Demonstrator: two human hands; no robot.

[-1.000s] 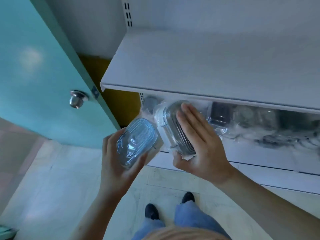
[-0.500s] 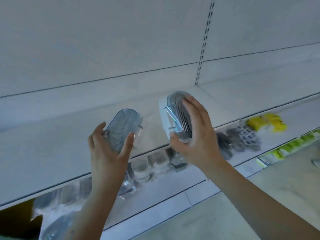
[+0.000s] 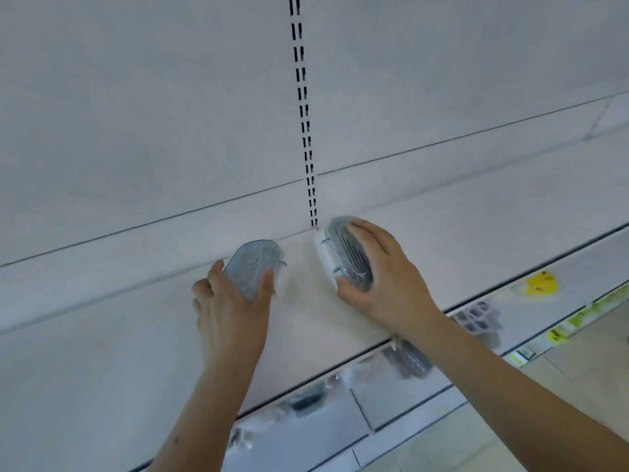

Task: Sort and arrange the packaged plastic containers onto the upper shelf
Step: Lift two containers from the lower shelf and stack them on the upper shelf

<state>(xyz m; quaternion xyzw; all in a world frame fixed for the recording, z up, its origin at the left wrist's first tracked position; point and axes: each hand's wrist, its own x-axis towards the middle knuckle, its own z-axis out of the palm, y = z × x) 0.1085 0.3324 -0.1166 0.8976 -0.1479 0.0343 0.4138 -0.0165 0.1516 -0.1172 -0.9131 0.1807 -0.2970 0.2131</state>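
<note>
Head view: left hand [image 3: 231, 311], grip clasped around an oval grey ribbed plastic container in clear film [image 3: 252, 267], long axis running away from the person toward the back panel, tilted up on edge over the smooth white upper shelf [image 3: 136, 335]. Right hand [image 3: 384, 277], grip wrapped over a second oval grey slatted container with white backing [image 3: 343, 253], on edge, near the slotted upright [image 3: 306, 131]. More wrapped grey containers [image 3: 408, 361] lie blurred on the lower shelf [image 3: 391, 393].
</note>
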